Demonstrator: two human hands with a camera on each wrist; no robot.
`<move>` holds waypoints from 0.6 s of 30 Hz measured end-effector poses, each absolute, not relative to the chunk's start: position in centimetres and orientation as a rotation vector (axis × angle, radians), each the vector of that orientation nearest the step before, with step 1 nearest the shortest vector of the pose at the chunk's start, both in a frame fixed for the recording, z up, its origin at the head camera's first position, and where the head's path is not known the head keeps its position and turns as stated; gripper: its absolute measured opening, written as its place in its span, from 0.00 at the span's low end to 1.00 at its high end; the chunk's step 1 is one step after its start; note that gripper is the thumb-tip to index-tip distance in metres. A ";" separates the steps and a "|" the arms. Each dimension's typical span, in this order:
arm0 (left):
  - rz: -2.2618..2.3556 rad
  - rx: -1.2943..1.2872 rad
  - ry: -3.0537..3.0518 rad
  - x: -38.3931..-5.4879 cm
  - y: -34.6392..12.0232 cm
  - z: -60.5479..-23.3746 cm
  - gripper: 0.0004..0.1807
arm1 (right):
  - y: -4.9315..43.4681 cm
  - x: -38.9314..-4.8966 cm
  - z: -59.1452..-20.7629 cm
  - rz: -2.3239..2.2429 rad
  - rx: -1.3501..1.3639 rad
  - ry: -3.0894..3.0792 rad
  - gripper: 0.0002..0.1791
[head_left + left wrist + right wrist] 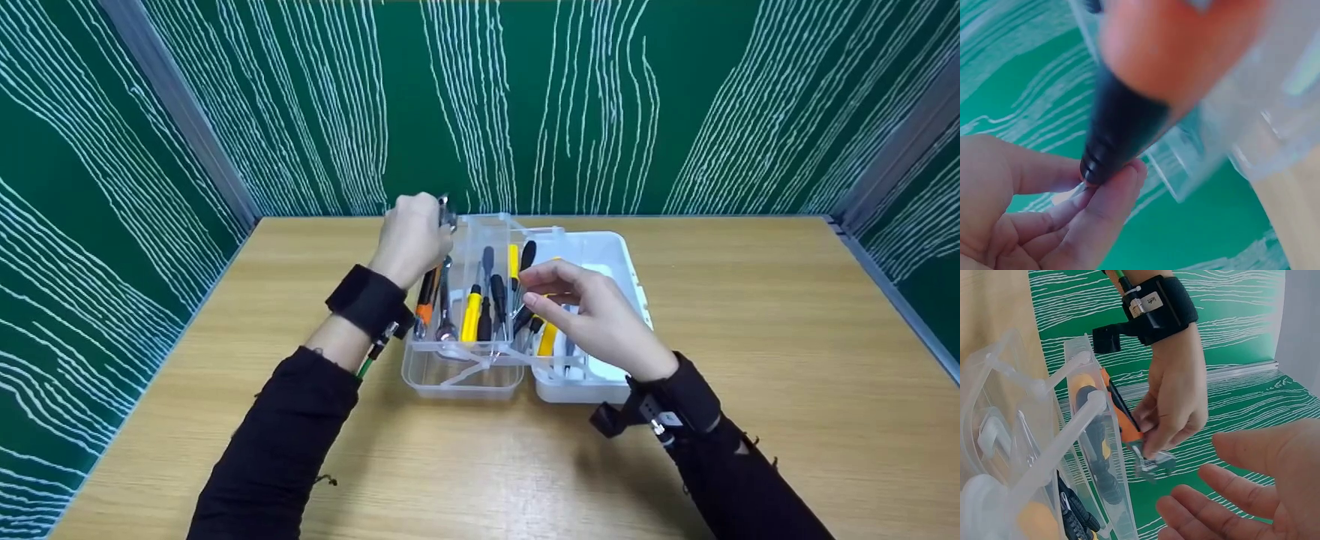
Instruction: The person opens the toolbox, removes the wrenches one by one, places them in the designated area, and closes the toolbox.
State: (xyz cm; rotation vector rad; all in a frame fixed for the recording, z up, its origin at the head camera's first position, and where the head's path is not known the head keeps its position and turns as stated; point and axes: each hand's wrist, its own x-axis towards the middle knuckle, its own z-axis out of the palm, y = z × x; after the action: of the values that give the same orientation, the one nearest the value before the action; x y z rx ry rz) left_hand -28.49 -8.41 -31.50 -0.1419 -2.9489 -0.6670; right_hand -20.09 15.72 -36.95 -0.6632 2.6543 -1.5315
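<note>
In the head view my left hand (415, 236) is raised over the left tray of a clear toolbox (463, 384). It pinches what looks like an adjustable wrench (1129, 118) by the metal just past its orange-and-black handle. The silver wrench head (1154, 467) shows blurred beyond the fingers in the right wrist view. My right hand (600, 319) hovers above the box's middle and right side, fingers loosely bent and apart, holding nothing. Below it lie screwdrivers with yellow handles (472, 313) and black handles (499, 292).
The white compartment (615, 255) of the open toolbox spreads to the right. A silver tool (445, 300) lies in the left tray. The box stands on a wooden table (780, 337), near a green wall (570, 97) with white lines.
</note>
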 end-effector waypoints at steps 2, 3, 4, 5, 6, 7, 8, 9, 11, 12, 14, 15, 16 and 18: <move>-0.679 -0.173 -2.911 -28.1 -8.2 -31.3 0.10 | 15.8 -20.1 -36.9 -1.534 -0.672 2.656 0.18; -0.683 -0.187 -2.892 -27.9 -8.1 -31.3 0.11 | 15.8 -20.1 -36.9 -1.537 -0.677 2.657 0.18; -0.685 -0.202 -2.873 -27.8 -8.0 -31.2 0.13 | 15.8 -20.1 -36.9 -1.538 -0.680 2.658 0.18; -0.687 -0.213 -2.854 -27.6 -7.9 -31.2 0.14 | 15.8 -20.1 -36.9 -1.540 -0.682 2.660 0.18; -0.693 -0.222 -2.837 -27.5 -7.9 -31.2 0.14 | 15.8 -20.1 -36.9 -1.540 -0.681 2.662 0.17; -0.700 -0.231 -2.820 -27.3 -7.8 -31.2 0.14 | 15.8 -20.1 -36.8 -1.542 -0.679 2.661 0.18; -0.708 -0.240 -2.805 -27.2 -7.8 -31.2 0.14 | 15.8 -20.1 -36.8 -1.544 -0.677 2.660 0.18; -0.723 -0.248 -2.791 -27.1 -7.7 -31.2 0.14 | 15.9 -20.1 -36.9 -1.542 -0.670 2.660 0.18; -0.756 -0.261 -2.764 -26.8 -7.7 -31.2 0.14 | 15.8 -20.1 -36.9 -1.544 -0.657 2.646 0.18; -0.774 -0.268 -2.752 -26.7 -7.7 -31.2 0.14 | 15.8 -20.1 -36.9 -1.546 -0.652 2.636 0.18; -0.811 -0.283 -2.724 -26.4 -7.8 -31.2 0.13 | 15.8 -20.1 -37.0 -1.549 -0.645 2.619 0.19; -0.831 -0.291 -2.709 -26.2 -7.8 -31.2 0.13 | 15.8 -20.1 -37.0 -1.552 -0.642 2.610 0.19; -0.851 -0.298 -2.693 -26.0 -7.8 -31.2 0.12 | 15.7 -20.1 -37.0 -1.554 -0.640 2.604 0.19; -0.895 -0.319 -2.656 -25.7 -7.8 -31.0 0.10 | 15.7 -20.1 -36.9 -1.556 -0.633 2.601 0.19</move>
State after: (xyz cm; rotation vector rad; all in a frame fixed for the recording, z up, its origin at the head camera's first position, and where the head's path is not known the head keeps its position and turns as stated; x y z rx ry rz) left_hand -25.71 -7.84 -31.05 -0.3192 -2.6556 -0.8947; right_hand -20.09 15.74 -36.94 -0.6330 2.6007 -1.5556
